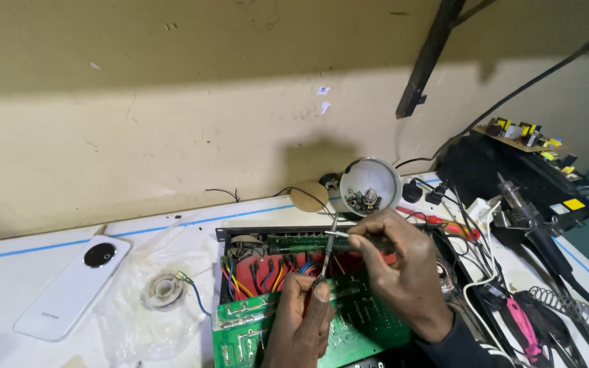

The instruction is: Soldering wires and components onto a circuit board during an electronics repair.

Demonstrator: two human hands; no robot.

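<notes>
Two hands working tools over one open chassis.

Left hand (303, 317) is pinching tweezers (326, 253), long axis running near-to-far; right hand (398, 272) is gripping a soldering iron (341, 234), tip pointing left, meeting the tweezers' far end above the green circuit board (369, 327); one white cup (371, 185) sitting beyond; one phone (73, 286) lying far left.

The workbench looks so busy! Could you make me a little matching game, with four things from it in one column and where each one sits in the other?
Things:
1. white phone
2. white cup of small metal parts
3. pink-handled pliers
4. green circuit board

Places:
A. far right, among the cables
B. under both hands, in the open black case
C. far left, lying flat on the table
D. at the back near the wall, tipped on its side

Pairs: 1-C, 2-D, 3-A, 4-B
</notes>
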